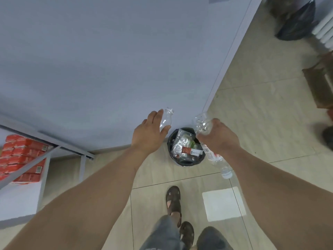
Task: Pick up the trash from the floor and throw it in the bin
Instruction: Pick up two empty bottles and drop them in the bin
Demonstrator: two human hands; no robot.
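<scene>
Bottles fill both hands above the floor: the left hand (149, 134) grips a small clear uncapped bottle (166, 119) with its neck pointing up, and the right hand (219, 136) grasps a crushed clear plastic bottle (202, 124) together with a longer red-labelled bottle (217, 159) that hangs down below the palm, white cap lowest. Between and just below the two hands stands the black-lined bin (185, 147) against the grey wall (108, 60), already holding clear wrappers and a red packet. Stacked red boxes (21, 156) lie well off to the left hand's side under a metal frame.
</scene>
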